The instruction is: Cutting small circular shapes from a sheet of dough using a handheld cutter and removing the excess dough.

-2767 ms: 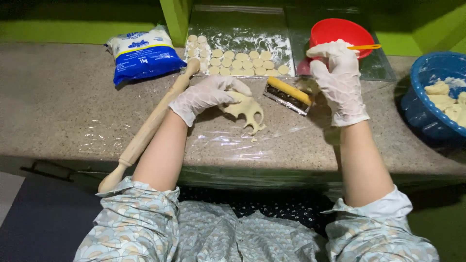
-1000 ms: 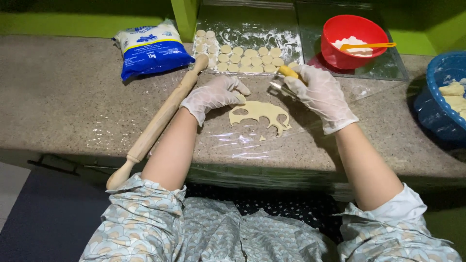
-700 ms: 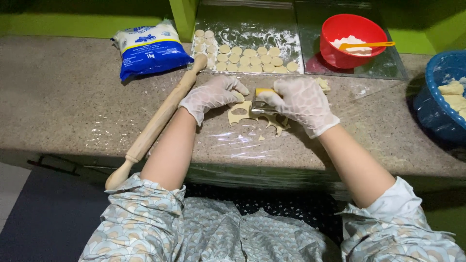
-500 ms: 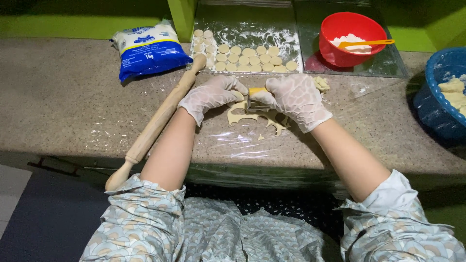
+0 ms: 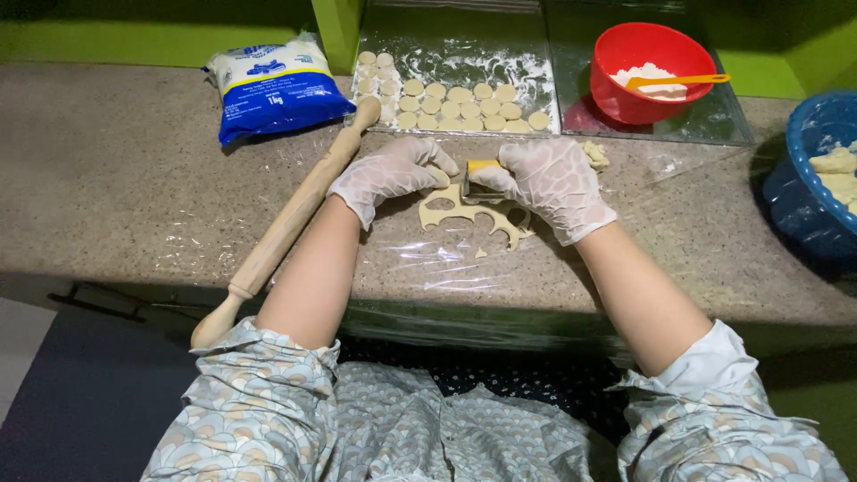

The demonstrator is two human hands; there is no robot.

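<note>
My right hand [image 5: 546, 181], in a thin white glove, grips a small round metal cutter with a yellow rim [image 5: 479, 172] pressed down on a flat sheet of dough [image 5: 471, 215] full of round holes. My gloved left hand [image 5: 391, 172] rests its fingertips on the left edge of that dough sheet, next to the cutter. The dough lies on clear plastic film covering the speckled stone counter [image 5: 125, 187].
A wooden rolling pin [image 5: 290, 219] lies diagonally left of my left arm. Behind are a tray of several cut dough rounds [image 5: 451, 98], a blue and white flour bag [image 5: 275, 85], a red bowl of flour with an orange spoon [image 5: 647, 71], and a blue basket [image 5: 817, 170] holding dough at right.
My right hand came back from the red bowl, took up the cutter and moved it left onto the dough sheet beside my left hand. The sheet now lies spread flat.
</note>
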